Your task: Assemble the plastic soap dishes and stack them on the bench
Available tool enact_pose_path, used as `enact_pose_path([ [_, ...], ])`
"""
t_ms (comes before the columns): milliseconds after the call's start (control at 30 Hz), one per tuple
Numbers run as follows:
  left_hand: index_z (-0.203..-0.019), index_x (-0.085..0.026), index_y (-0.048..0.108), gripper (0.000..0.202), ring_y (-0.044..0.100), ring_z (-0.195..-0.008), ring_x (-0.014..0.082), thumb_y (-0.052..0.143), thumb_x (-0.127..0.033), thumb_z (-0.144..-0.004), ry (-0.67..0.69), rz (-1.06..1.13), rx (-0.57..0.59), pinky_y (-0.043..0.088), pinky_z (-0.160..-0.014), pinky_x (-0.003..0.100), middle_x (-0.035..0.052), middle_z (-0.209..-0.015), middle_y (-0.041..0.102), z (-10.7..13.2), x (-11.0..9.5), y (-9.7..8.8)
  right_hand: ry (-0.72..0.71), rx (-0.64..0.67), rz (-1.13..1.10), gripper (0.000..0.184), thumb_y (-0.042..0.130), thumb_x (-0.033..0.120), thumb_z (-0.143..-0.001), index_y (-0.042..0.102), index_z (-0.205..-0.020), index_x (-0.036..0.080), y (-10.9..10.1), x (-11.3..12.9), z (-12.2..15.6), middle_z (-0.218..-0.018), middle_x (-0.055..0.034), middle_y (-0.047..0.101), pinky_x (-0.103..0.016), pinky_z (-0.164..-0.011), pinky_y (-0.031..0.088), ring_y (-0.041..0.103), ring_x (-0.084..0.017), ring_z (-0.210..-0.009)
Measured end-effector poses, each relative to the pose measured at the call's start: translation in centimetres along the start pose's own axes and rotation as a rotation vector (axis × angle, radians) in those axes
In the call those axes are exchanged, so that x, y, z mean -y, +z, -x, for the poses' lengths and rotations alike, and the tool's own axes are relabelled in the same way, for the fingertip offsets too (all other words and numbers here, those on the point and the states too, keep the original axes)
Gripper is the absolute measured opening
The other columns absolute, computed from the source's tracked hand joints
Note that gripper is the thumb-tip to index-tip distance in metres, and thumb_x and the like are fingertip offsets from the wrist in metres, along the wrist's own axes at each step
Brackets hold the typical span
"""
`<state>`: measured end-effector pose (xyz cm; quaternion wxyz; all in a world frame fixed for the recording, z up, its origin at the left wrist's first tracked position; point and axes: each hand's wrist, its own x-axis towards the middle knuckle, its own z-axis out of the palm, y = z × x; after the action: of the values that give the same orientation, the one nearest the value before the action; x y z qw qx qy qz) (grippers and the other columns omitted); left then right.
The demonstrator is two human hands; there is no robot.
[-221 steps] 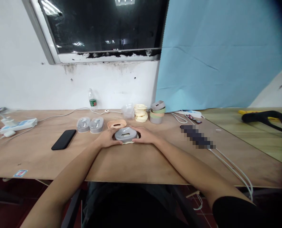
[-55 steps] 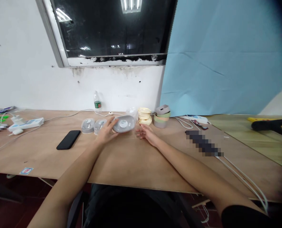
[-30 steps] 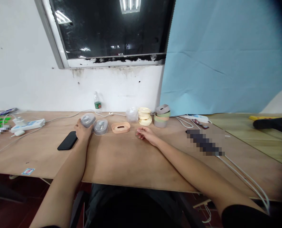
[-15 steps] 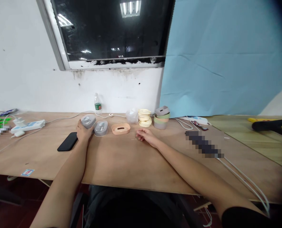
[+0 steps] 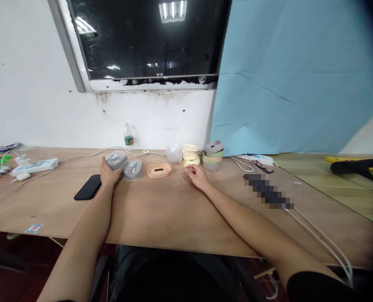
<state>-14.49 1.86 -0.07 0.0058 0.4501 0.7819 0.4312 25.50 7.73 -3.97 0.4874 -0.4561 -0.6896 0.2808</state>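
My left hand [image 5: 109, 171] is wrapped round a grey oval container [image 5: 117, 158] with a clear top, which rests on the table. A second grey oval container [image 5: 133, 169] sits just to its right. Further right lies a peach oval piece [image 5: 159, 170] with a dark slot in it. My right hand [image 5: 198, 177] is in front of a stack of pale yellow pieces [image 5: 190, 153], its loosely bent fingers at the lowest one; whether they touch it I cannot tell. Beside that stack stands a pile of grey, green and peach oval pieces [image 5: 213, 159].
A black phone [image 5: 88, 187] lies by my left forearm. Behind are a plastic bottle [image 5: 128, 137], a crumpled clear bag [image 5: 174, 153] and a white cable. Power strips [image 5: 38, 165] lie to the left and at the back right. A blurred dark object [image 5: 268, 191] with cables lies right.
My right hand has moved slightly right and up to the front of the yellow stack. My left hand stays on the grey container.
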Motion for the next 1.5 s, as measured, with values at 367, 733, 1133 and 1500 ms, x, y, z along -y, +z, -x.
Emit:
enact_pose_path([
  [367, -0.148, -0.012, 0.008, 0.11, 0.035, -0.133, 0.0352, 0.072, -0.044, -0.065, 0.004, -0.004, -0.037, 0.037, -0.105, 0.047, 0.0226, -0.144, 0.034, 0.1, 0.0, 0.4, -0.118, -0.106, 0.399, 0.032, 0.053, 0.032, -0.08, 0.058, -0.11, 0.02, -0.5, -0.1, -0.9, -0.066, 0.0026, 0.059, -0.025, -0.064, 0.039, 0.056, -0.015, -0.067],
  [733, -0.147, -0.005, 0.002, 0.114, 0.031, -0.135, 0.0359, 0.069, -0.051, -0.067, -0.013, -0.066, -0.046, 0.034, -0.106, 0.048, 0.0266, -0.146, 0.028, 0.9, -0.6, 0.5, -0.341, -0.254, 0.566, 0.032, 0.047, 0.025, -0.083, 0.06, -0.111, 0.015, 0.4, -0.4, -2.8, -0.103, -0.0122, 0.06, -0.034, -0.09, 0.041, 0.054, -0.024, -0.101],
  [1133, -0.146, -0.004, 0.003, 0.118, 0.034, -0.133, 0.038, 0.073, -0.05, -0.062, -0.026, -0.071, -0.027, 0.036, -0.104, 0.049, 0.0272, -0.146, 0.029, 0.5, -0.2, 0.7, -0.365, -0.275, 0.678, 0.035, 0.046, 0.023, -0.085, 0.063, -0.115, 0.017, 0.1, -0.2, -3.8, -0.133, -0.012, 0.047, -0.039, -0.097, 0.04, 0.049, -0.027, -0.116],
  [1500, -0.142, -0.012, 0.022, 0.103, 0.042, -0.128, 0.0368, 0.07, -0.057, -0.062, -0.027, -0.079, -0.019, 0.039, -0.1, 0.049, 0.0236, -0.139, 0.042, 0.1, 0.3, 0.9, -0.196, -0.311, 0.784, 0.029, 0.043, 0.023, -0.088, 0.067, -0.104, 0.021, 0.6, 0.4, -8.0, -0.135, -0.0071, 0.049, -0.033, -0.08, 0.046, 0.06, -0.022, -0.096],
])
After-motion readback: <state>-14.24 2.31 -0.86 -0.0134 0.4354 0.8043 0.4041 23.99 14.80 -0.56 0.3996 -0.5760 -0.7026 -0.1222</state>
